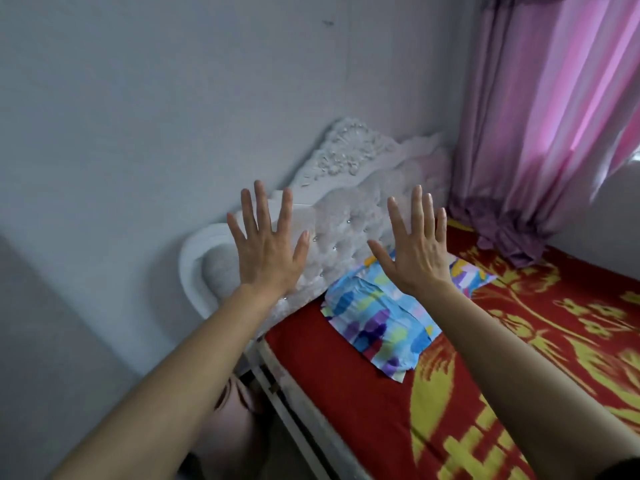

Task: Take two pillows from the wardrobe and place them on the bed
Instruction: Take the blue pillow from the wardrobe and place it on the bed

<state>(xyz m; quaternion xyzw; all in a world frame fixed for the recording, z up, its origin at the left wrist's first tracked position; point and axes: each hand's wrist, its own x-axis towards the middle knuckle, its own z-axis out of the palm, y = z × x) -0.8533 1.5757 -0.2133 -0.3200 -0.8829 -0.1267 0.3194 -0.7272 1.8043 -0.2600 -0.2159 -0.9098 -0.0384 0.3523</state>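
Both my hands are raised in front of me with fingers spread and nothing in them. My left hand (268, 242) is up before the white tufted headboard (349, 216). My right hand (414, 247) hovers above two flat pillows in blue, purple and yellow patchwork covers. The nearer pillow (377, 323) lies on the bed (346, 403) beside the headboard. The second pillow (465, 275) lies past it, partly hidden by my right hand. The bed has a red cover with yellow patterns. No wardrobe is in sight.
A grey wall (173, 116) runs behind and left of the headboard. Pink curtains (554, 116) hang at the right, their hem bunched on the bed's far corner. The white bed frame edge (301, 420) runs down the left side, with a narrow gap to the wall.
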